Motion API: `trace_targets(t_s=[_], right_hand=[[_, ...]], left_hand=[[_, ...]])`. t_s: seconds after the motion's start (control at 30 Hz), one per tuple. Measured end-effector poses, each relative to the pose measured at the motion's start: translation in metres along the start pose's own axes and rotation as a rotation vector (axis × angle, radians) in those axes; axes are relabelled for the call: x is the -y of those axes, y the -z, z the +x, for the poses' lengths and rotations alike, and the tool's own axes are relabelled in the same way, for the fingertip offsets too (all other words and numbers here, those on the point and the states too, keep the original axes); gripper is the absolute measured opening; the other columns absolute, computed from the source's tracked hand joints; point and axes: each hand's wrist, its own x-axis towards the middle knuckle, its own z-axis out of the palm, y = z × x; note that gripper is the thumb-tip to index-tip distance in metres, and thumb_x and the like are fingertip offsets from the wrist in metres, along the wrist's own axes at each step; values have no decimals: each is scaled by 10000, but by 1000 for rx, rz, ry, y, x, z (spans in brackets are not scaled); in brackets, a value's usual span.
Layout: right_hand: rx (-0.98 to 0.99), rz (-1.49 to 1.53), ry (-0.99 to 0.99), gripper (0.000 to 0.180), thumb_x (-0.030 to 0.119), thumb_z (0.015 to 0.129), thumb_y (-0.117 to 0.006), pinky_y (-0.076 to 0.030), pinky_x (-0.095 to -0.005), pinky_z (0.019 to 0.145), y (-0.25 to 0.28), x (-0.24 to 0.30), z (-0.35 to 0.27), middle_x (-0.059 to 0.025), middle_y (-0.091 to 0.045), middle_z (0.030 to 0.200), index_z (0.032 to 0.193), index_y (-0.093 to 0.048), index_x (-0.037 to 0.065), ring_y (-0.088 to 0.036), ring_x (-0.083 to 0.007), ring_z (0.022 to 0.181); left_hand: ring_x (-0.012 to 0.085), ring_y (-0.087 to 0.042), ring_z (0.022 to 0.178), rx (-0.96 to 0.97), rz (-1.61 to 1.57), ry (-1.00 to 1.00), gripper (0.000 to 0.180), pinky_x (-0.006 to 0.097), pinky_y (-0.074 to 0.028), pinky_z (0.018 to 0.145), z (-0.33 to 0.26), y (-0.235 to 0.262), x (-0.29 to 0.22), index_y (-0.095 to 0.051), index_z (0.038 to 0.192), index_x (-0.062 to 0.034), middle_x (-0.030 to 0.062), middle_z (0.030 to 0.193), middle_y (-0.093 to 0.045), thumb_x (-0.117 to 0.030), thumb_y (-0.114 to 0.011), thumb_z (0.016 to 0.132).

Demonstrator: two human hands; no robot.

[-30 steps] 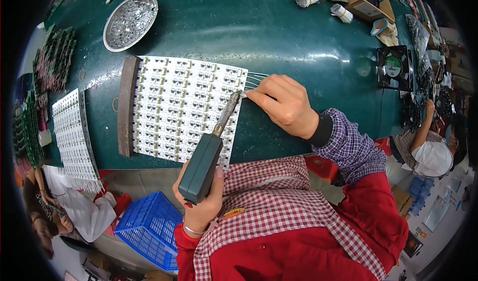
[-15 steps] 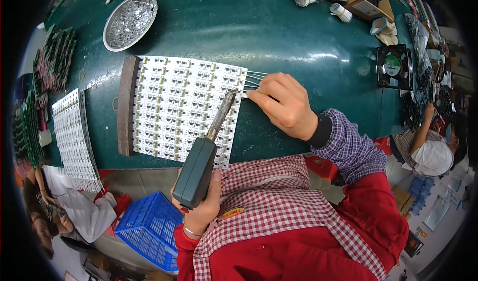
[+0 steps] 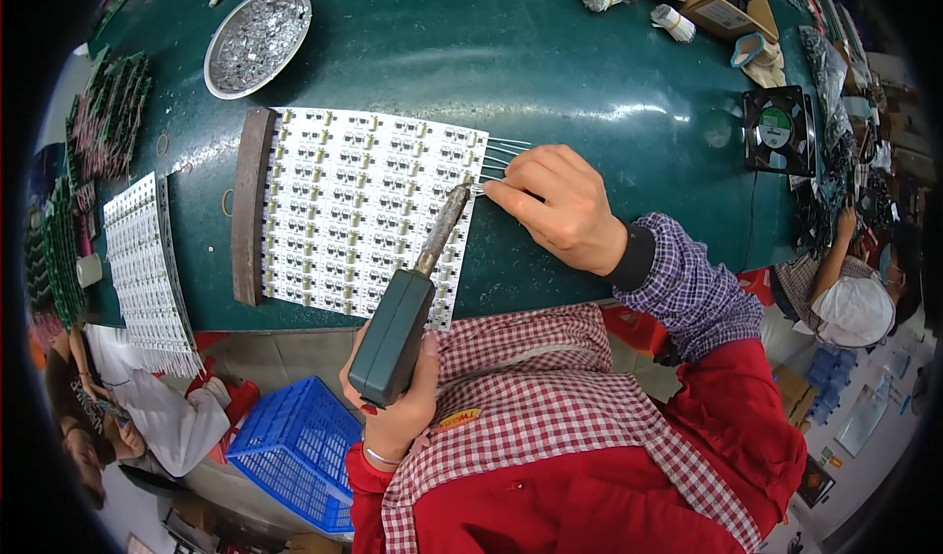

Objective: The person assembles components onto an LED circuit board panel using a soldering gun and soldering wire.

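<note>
My left hand (image 3: 401, 402) is wrapped round the dark green handle of a soldering gun (image 3: 393, 333). Its tip rests at the right edge of a white circuit board panel (image 3: 344, 210) covered with rows of small components. At that same edge my right hand (image 3: 560, 205) pinches a thin white wire (image 3: 479, 190), its end by the soldering tip. Several more wires (image 3: 506, 148) stick out from the panel's edge just beyond that hand. A dark bar (image 3: 251, 205) lies along the panel's left side.
A metal bowl (image 3: 257, 43) of shiny scraps stands at the far left. Another panel stack (image 3: 147, 269) lies by the left table edge. Wire bundles (image 3: 673, 24), a cardboard box (image 3: 722, 4) and a black fan (image 3: 778, 132) are to the right. A blue basket (image 3: 295, 451) stands below the table.
The soldering gun's tip has shifted slightly down and right along the panel's edge. My right hand has moved down a little with the pinched wire.
</note>
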Motion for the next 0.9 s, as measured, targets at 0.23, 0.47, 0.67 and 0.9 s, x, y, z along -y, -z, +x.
trace_targets(t_s=[0.23, 0.47, 0.67, 0.9], right_hand=[[16, -12, 0, 231, 45, 721, -706, -501, -354, 720, 0, 0, 0, -72, -594, 819, 952, -701, 26, -632, -238, 790], [16, -21, 4, 233, 50, 720, -701, -502, -356, 725, 0, 0, 0, -72, -589, 819, 952, -700, 23, -629, -242, 785], [9, -19, -6, 237, 46, 708, -702, -501, -360, 716, -1, 1, 0, -75, -582, 812, 943, -700, 17, -629, -243, 794], [-75, -32, -1, 249, 39, 669, -721, -510, -379, 737, 0, 9, 0, -76, -573, 801, 916, -708, 19, -631, -250, 840]], left_hand=[[222, -670, 710, 60, 101, -32, 214, 302, -518, 636, 4, 0, -5, -670, 998, 75, 139, 888, -677, 4, -719, 802], [215, -677, 716, -1, -2, 13, 223, 303, -522, 628, -6, 0, 3, -673, 1014, 69, 137, 890, -681, -19, -728, 816], [85, -591, 675, 32, -38, 99, 314, 245, -466, 578, -22, 6, 11, -644, 1186, 34, 73, 906, -673, 12, -706, 879], [131, -637, 788, 24, 8, 50, 346, 273, -510, 679, -23, 8, 4, -634, 1208, 43, 104, 1012, -683, 2, -718, 876]])
